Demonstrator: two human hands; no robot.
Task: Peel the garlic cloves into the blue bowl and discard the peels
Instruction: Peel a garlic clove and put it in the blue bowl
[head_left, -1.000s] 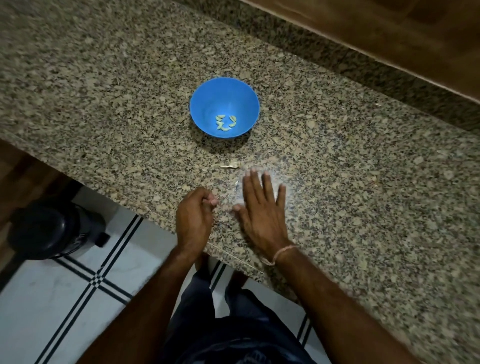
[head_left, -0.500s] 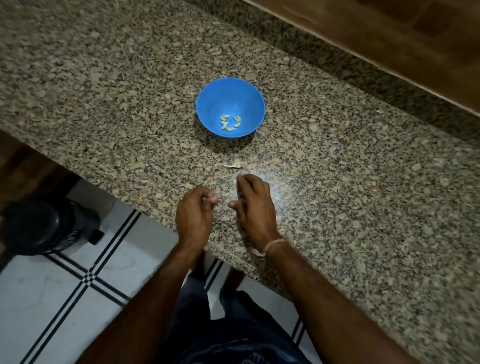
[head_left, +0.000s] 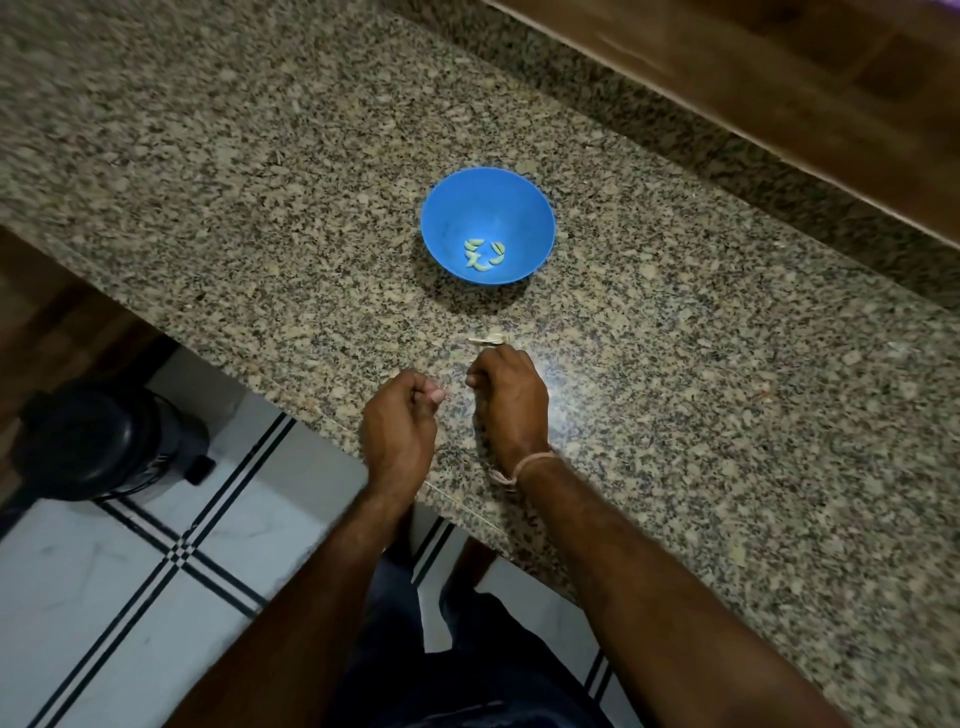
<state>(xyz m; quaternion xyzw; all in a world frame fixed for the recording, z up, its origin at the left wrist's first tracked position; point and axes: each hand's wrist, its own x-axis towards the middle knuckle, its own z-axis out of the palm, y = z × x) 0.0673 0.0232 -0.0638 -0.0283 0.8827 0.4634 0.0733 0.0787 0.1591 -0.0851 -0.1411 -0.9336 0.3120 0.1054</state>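
The blue bowl (head_left: 487, 208) stands on the granite counter (head_left: 727, 415) with several peeled garlic cloves (head_left: 483, 254) in its bottom. A pale strip of garlic peel (head_left: 487, 340) lies on the counter between the bowl and my hands. My right hand (head_left: 511, 402) rests on the counter just below that strip, its fingers curled under over peel it has raked in. My left hand (head_left: 402, 423) hovers at the counter's front edge as a closed fist with the thumb pressed on the fingers. What the fist holds is hidden.
A dark round bin (head_left: 98, 441) stands on the white tiled floor (head_left: 130, 597) at the lower left, under the counter's edge. A wooden ledge (head_left: 779, 93) runs along the back right of the counter.
My right hand lay flat with spread fingers, then curled them in and drew back toward the counter edge. The left fist has stayed put.
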